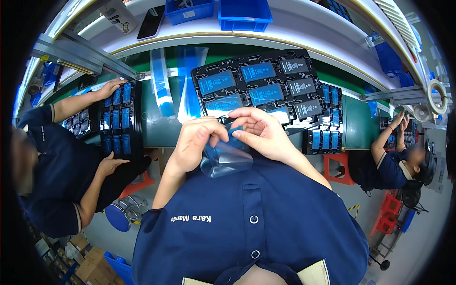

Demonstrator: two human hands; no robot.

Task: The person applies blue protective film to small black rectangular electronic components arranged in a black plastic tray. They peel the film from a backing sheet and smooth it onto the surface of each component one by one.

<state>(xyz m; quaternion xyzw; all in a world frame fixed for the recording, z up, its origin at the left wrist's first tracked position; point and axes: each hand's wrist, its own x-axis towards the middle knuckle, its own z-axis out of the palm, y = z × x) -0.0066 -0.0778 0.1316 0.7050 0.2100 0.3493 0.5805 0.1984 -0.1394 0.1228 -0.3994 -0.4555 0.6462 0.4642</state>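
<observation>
In front of my chest, a clear bluish plastic film (227,164) hangs bent from my fingers. My left hand (195,142) is closed with curled fingertips at the film's upper left edge. At the upper right edge, my right hand (266,133) pinches it between thumb and fingers. Just beyond lies a black moulded tray (229,65), slightly tilted, with flat rectangular battery-like cells in its pockets. Cells at the left and middle look blue (259,72); those in the right column look grey (301,86). My hands hide part of the tray's near edge.
Blue film strips (164,90) lie left of the tray on the green table. Another loaded tray (308,145) sits partly beneath at right. A co-worker (61,166) handles a tray (137,118) at left; another person (389,164) works at right. Blue bins (244,23) and a phone (151,23) occupy the shelf.
</observation>
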